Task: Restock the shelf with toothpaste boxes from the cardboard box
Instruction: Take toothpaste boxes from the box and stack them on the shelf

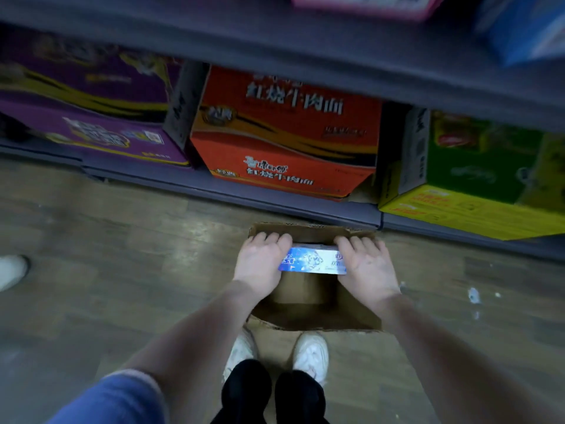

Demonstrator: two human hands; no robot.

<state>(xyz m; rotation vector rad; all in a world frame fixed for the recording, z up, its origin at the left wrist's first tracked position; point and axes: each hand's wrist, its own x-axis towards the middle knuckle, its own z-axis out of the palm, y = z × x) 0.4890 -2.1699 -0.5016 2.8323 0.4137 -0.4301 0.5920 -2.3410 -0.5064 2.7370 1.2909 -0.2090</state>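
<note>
An open brown cardboard box (312, 319) stands on the floor just in front of my feet. Over its opening I hold a blue and white toothpaste box (312, 260) lying crosswise. My left hand (261, 261) grips its left end and my right hand (365, 264) grips its right end, fingers curled over the far side. The inside of the cardboard box below looks brown; the picture is blurred.
A grey bottom shelf (275, 200) runs across ahead, carrying a purple carton (101, 114), a red carton (284, 133) and a green and yellow carton (489, 179). A higher shelf board (275, 47) overhangs. Another person's white shoe (10, 270) is at the left on the wooden floor.
</note>
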